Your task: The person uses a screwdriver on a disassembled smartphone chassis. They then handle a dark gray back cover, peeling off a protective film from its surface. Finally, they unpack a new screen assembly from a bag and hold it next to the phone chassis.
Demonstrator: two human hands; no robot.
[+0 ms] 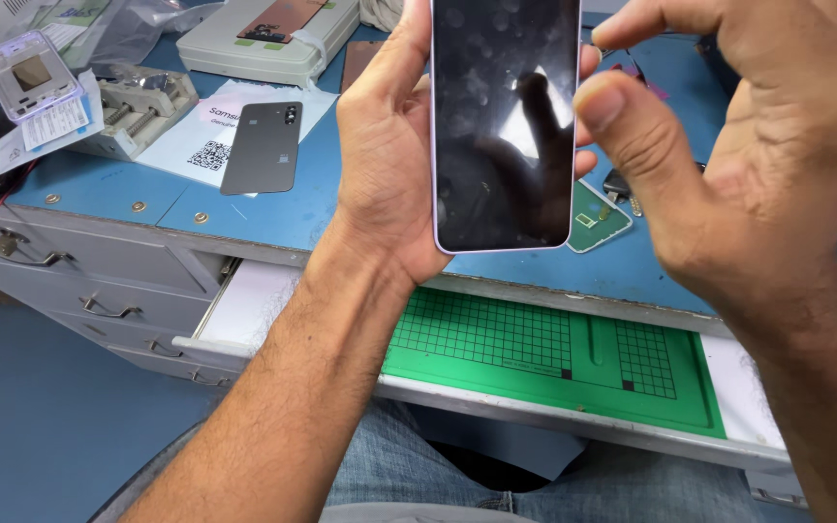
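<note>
In the upper middle of the frame we hold a smartphone [506, 126] upright, its dark screen towards us and smeared with fingerprints. Our left hand [389, 145] grips it along its left edge, palm behind it, with fingertips [588, 63] showing past the right edge. Our right hand [728, 155], at the upper right, hovers just beside the phone with fingers curled and the thumb [622, 126] close to the screen's right edge; we cannot tell whether it touches. Below the phone an open drawer holds a green gridded mat [554, 358]. On the blue workbench [273, 208], a grey phone back cover [262, 148] lies at upper left, with a small metal vise [142, 107] and a clear phone case [29, 73] further left.
</note>
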